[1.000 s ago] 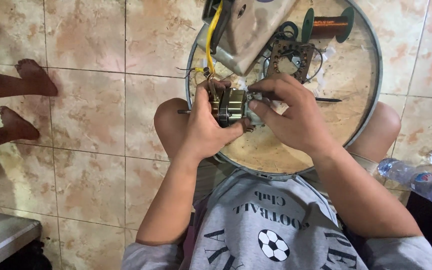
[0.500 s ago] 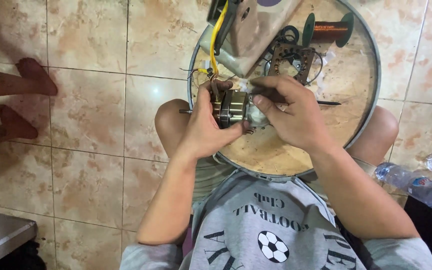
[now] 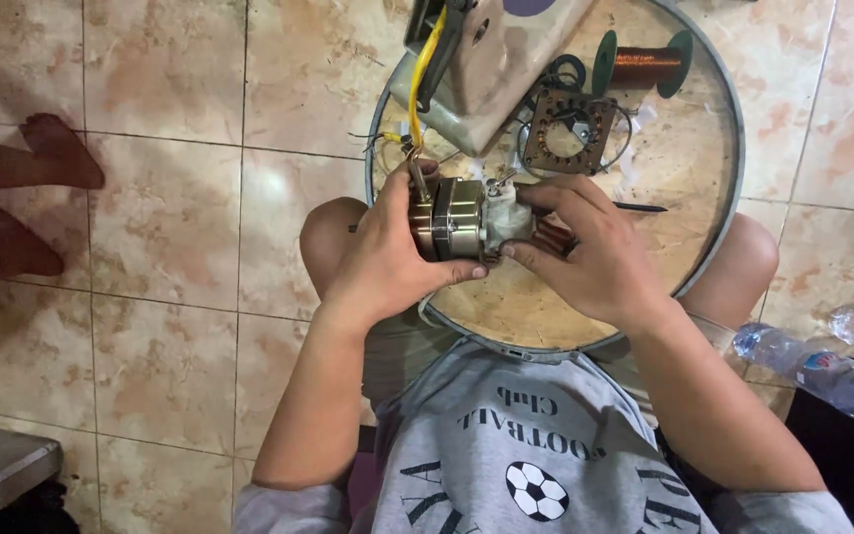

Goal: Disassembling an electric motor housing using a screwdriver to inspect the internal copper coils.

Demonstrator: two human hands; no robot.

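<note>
I hold a small electric motor (image 3: pixel 464 219), a metal cylinder with a whitish end housing, over a round wooden board (image 3: pixel 565 297) with a metal rim that rests on my lap. My left hand (image 3: pixel 387 259) wraps around the motor's metal body from the left. My right hand (image 3: pixel 585 252) grips the whitish end, fingers curled around it. A yellow wire (image 3: pixel 417 79) runs from the motor area up to a beige casing (image 3: pixel 501 59) at the board's far side.
On the board lie a square stator frame (image 3: pixel 567 132) and a green spool of copper wire (image 3: pixel 644 64). Another person's bare feet (image 3: pixel 27 198) rest on the tiled floor at left. A plastic bottle (image 3: pixel 817 371) lies at right.
The view has shifted slightly. My hands keep hold of the motor, and my right hand has re-gripped the whitish end, which shows more plainly now.
</note>
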